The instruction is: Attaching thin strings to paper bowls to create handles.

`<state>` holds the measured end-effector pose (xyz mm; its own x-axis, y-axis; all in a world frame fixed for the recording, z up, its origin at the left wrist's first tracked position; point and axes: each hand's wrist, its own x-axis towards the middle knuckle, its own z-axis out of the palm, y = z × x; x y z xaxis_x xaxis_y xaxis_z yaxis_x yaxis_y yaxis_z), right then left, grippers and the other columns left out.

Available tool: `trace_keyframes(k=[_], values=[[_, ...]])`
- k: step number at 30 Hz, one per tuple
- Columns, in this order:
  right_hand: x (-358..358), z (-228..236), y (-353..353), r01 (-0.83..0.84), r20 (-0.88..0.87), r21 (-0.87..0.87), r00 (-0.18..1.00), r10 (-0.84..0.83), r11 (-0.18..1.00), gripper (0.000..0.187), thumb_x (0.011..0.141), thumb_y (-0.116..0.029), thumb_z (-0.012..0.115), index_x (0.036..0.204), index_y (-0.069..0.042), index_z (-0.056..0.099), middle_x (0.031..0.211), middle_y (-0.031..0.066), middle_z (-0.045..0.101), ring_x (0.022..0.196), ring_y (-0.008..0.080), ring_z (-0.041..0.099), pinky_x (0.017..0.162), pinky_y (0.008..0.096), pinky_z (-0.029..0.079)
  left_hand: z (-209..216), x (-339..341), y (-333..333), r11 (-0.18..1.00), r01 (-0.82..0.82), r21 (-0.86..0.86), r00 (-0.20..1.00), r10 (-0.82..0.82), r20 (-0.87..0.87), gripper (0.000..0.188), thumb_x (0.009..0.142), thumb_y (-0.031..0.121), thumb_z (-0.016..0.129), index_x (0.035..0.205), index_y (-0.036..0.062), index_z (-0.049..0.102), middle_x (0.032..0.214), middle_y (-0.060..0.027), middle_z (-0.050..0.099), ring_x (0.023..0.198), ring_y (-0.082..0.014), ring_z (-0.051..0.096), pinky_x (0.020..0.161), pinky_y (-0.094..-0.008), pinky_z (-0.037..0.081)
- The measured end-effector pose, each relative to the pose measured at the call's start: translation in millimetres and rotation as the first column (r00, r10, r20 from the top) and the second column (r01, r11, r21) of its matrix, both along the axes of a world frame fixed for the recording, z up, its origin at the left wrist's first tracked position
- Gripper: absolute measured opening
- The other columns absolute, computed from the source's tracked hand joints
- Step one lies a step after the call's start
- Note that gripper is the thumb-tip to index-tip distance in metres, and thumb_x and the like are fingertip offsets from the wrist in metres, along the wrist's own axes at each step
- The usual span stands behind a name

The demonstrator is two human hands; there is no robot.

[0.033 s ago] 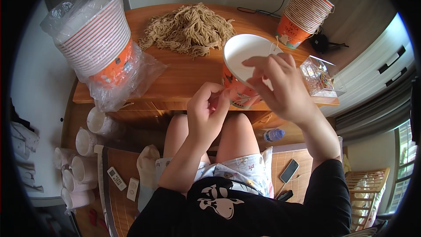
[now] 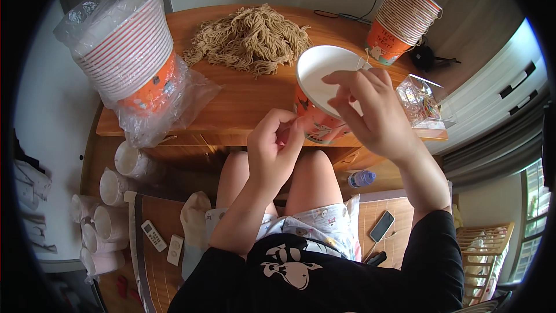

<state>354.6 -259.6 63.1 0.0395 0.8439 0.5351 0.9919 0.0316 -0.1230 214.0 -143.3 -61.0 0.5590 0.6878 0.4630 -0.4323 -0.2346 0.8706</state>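
Observation:
A tall paper bucket [image 2: 324,117], white inside with an orange printed outside, stands near the front edge of the wooden table. A thin cord loop [image 2: 364,59] rises at its far right rim. My left hand [image 2: 275,142] is closed beside the bucket's near left side, thumb and forefinger pinched together. Whatever lies in that pinch is too small to make out. Above the right side of the bucket's mouth, my right hand [image 2: 370,110] hides part of the rim. Its thumb and bent forefinger are apart, with nothing visible between them; the other fingers curl out of sight.
Tan cords [image 2: 252,37] lie heaped at the table's back. Bagged nested buckets [image 2: 130,52] stand left; another bucket stack [image 2: 402,20] stands back right. A clear box [image 2: 425,101] holds small things at the right edge. Below are a bottle [image 2: 362,178], phone [image 2: 381,226] and remote [image 2: 154,235].
The bucket and my right hand have shifted very slightly to the right. My left hand has hardly moved.

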Motion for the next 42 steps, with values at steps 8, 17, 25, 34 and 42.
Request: trace_keyframes(k=[8,17,25,34,42], values=[[16,5,14,-0.055,-0.135,-0.079,0.99,0.044,0.995,0.027,0.088,-0.007,0.069,0.114,-0.011,0.065,0.087,0.0077,0.069,0.091,0.0301,0.066,0.092,0.042,0.046,-4,12,6,0.999,-0.033,0.02,0.999,0.034,-0.033,0.012,0.096,0.006,0.069,0.091,-0.0006,0.061,0.068,-0.0003,0.058,0.061,-0.0031,0.049,0.055,-0.0213,0.039],[18,8,20,-0.099,-0.259,-0.183,0.965,0.049,0.978,0.037,0.084,-0.006,0.073,0.12,-0.009,0.065,0.096,0.0076,0.076,0.1,0.0313,0.068,0.093,0.0423,0.049,-7,24,7,0.995,-0.052,0.091,0.999,0.053,-0.007,0.011,0.097,0.007,0.069,0.093,-0.0006,0.061,0.066,-0.0013,0.056,0.059,-0.0049,0.047,0.054,-0.0229,0.038],[27,5,30,-0.148,-0.282,-0.258,0.957,0.072,0.955,0.038,0.082,-0.008,0.073,0.119,-0.011,0.067,0.094,0.0045,0.076,0.097,0.0285,0.069,0.093,0.043,0.051,-5,28,7,0.995,-0.036,0.09,0.999,0.038,-0.022,0.012,0.097,0.008,0.069,0.094,-0.0004,0.061,0.064,-0.0011,0.054,0.057,-0.005,0.045,0.054,-0.0229,0.038],[4,0,17,-0.05,-0.284,0.043,0.957,0.061,0.998,0.04,0.079,-0.006,0.075,0.118,-0.013,0.067,0.089,-0.0027,0.072,0.097,0.0247,0.065,0.094,0.0401,0.046,-3,20,11,0.926,0.317,-0.205,0.938,-0.274,0.212,0.012,0.106,0.015,0.056,0.104,0.0036,0.058,0.081,0.0012,0.063,0.073,-0.0025,0.052,0.064,-0.0187,0.039],[-29,-44,0,-0.005,0.176,0.282,0.983,-0.047,0.959,0.04,0.071,-0.018,0.082,0.11,-0.017,0.072,0.089,-0.0081,0.068,0.086,0.0148,0.06,0.081,0.0361,0.04,-2,16,21,0.794,0.518,-0.32,0.856,-0.482,0.189,0.019,0.106,0.02,0.057,0.107,0.0035,0.066,0.09,-0.0011,0.072,0.07,-0.0016,0.059,0.052,-0.0164,0.039]])
